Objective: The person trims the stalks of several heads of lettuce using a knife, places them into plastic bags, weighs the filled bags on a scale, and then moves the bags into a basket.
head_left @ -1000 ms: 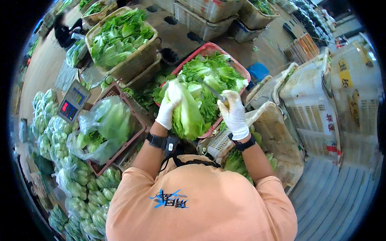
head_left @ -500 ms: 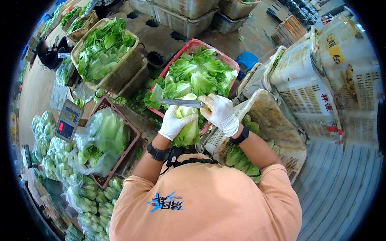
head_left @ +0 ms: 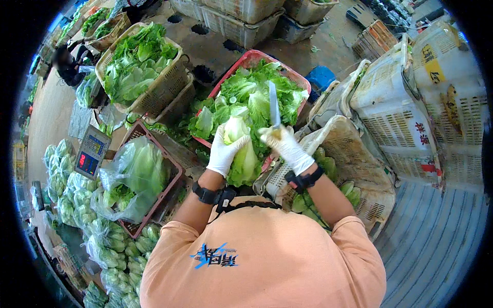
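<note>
My left hand, in a white glove, grips a head of lettuce at the near side of the red crate. My right hand, gloved too, is closed round the handle of a knife. The blade points up and away, apart from the lettuce, over the crate. Loose green leaves and small pale cut pieces fill the red crate in front of me.
A cream crate piled with leaves stands at the far left. A digital scale and a dark red crate with bagged lettuce are on the left, beside many bagged heads. A tilted cream crate holds lettuce at right, near stacked crates.
The knife has swung from lying across the lettuce's end to pointing away, off the lettuce. My hands have moved apart, the right one slightly rightward and down.
</note>
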Tool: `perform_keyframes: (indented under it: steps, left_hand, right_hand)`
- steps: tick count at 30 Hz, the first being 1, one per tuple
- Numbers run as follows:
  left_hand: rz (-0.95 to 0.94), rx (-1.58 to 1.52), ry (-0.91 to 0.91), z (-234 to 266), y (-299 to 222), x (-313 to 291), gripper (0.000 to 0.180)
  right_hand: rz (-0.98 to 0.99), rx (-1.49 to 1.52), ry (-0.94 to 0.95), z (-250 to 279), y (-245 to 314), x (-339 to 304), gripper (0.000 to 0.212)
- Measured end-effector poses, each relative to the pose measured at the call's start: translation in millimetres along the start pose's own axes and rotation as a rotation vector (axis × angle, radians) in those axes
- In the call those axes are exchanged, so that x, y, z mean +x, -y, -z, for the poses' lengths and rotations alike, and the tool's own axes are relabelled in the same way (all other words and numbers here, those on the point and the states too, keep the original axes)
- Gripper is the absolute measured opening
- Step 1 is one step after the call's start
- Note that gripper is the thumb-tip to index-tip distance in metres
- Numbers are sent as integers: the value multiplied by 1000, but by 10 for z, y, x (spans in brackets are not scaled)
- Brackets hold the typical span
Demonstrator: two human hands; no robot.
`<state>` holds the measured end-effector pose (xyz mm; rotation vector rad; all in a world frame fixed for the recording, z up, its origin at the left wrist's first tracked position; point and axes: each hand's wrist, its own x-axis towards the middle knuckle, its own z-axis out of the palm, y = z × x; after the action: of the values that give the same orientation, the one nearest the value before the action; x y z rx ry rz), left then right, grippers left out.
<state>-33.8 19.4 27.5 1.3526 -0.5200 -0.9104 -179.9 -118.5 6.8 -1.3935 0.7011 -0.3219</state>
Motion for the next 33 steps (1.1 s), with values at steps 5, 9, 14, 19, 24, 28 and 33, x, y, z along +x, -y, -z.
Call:
perform_keyframes:
  steps: [5, 9, 14, 19, 24, 28, 33]
  left_hand:
    - [184, -352, 230, 46, -44, -1, 75]
    - [156, -320, 439, 19, -14, -32, 78]
    - [534, -764, 534, 82, 252, -222, 76]
    - [390, -653, 435, 82, 378, -188, 75]
    - [268, -506, 384, 37, 236, -248, 86]
    - [122, -339, 376, 49, 185, -287, 91]
    - [140, -159, 346, 33, 105, -421, 85]
  right_hand:
    - [-165, 277, 23, -100, 147, -197, 40]
    - [-139, 626, 52, -5, 68, -214, 33]
    - [-89, 189, -8, -35, 383, -250, 30]
    - [234, 167, -269, -13, 401, -171, 26]
    - [415, 95, -250, 0, 546, -170, 13]
    - [347, 55, -200, -53, 617, -128, 20]
    - [481, -525, -262, -235, 642, 31, 38]
